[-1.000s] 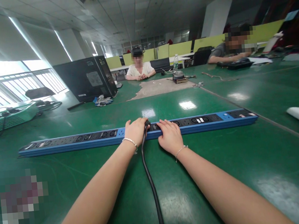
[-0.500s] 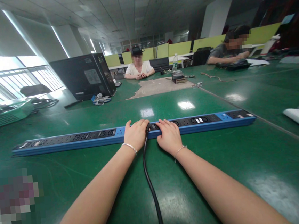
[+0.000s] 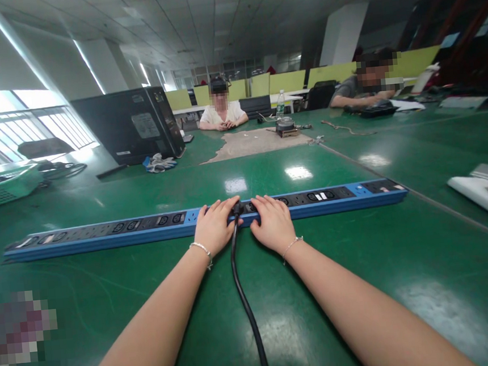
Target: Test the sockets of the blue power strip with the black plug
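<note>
A long blue power strip (image 3: 104, 239) with black sockets lies across the green table in front of me. My left hand (image 3: 214, 226) is at its middle, fingers closed round a black plug (image 3: 238, 208) that sits at the strip's face. From the plug a thick black cable (image 3: 246, 302) runs down toward me between my forearms. Just right of the plug, my right hand (image 3: 272, 221) grips the strip, fingers over the top and thumb at the near side. Whether the plug's pins are fully in the socket is hidden.
Behind the strip are a black computer case (image 3: 132, 127), gloves (image 3: 159, 163) and a brown sheet (image 3: 244, 145) bearing a round dark object (image 3: 285, 124). A green basket (image 3: 7, 186) stands left, a white device (image 3: 484, 196) right. Two people sit across the table.
The view has shifted slightly, moving the scene leftward. My left hand has turned a little off the plug, which shows more clearly now. My right hand keeps its place on the strip.
</note>
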